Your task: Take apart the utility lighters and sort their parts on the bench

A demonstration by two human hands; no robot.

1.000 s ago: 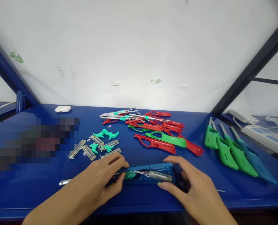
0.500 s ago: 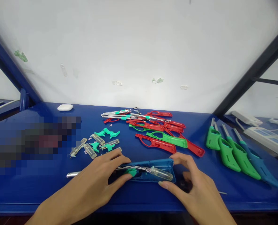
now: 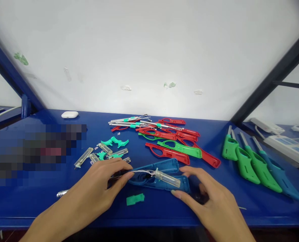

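Note:
A long-nosed gas lighter lies in opened parts between my hands. My left hand [image 3: 114,179] is closed on its inner assembly; the metal tube [image 3: 61,193] sticks out on the far side of that hand. Wires run from these fingers to a clear fuel tank [image 3: 167,178], which lies over the blue shell halves. My right hand [image 3: 207,191] pinches the wide end of the nearer blue shell half [image 3: 183,185] between thumb and finger. The other blue shell half [image 3: 169,164] rests behind it, angled apart. In front lies a small teal green plastic piece [image 3: 135,199].
Red shell halves [image 3: 167,154], a green shell half [image 3: 181,149] and metal tubes with wires [image 3: 129,125] lie behind. Clear tanks [image 3: 84,157] and teal triggers [image 3: 114,142] are at left. Several assembled lighters [image 3: 247,164] stand right, near a power strip [image 3: 290,149].
The blue shell halves have come apart and fanned out. The teal piece has left the shell and lies on the table. My left hand has shifted left with the tube.

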